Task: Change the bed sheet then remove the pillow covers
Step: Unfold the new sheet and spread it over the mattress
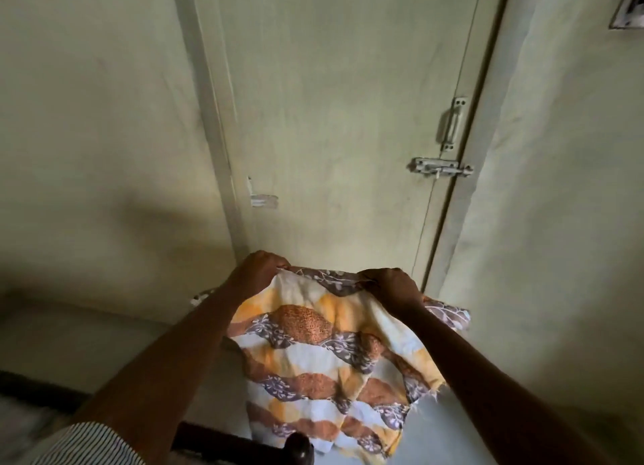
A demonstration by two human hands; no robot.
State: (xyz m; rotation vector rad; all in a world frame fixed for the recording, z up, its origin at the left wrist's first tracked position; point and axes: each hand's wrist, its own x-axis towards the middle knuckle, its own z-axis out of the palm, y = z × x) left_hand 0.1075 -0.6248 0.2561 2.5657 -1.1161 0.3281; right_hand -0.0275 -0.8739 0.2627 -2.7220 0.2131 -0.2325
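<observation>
A patterned cloth (324, 353), cream with orange, brown and purple wavy leaf bands, hangs in front of me. It could be a pillow cover or a sheet; I cannot tell which. My left hand (259, 269) pinches its top edge at the left. My right hand (392, 285) grips the same edge at the right, with the fabric bunched under the fingers. Both arms reach forward at about waist height. The cloth drapes down towards the floor.
A closed pale door (331, 116) stands straight ahead with a metal handle (453, 124) and a slide bolt (441, 168). Pale walls flank it. A dark wooden bed frame with a round post (298, 447) crosses the bottom, and part of the bed shows at bottom left.
</observation>
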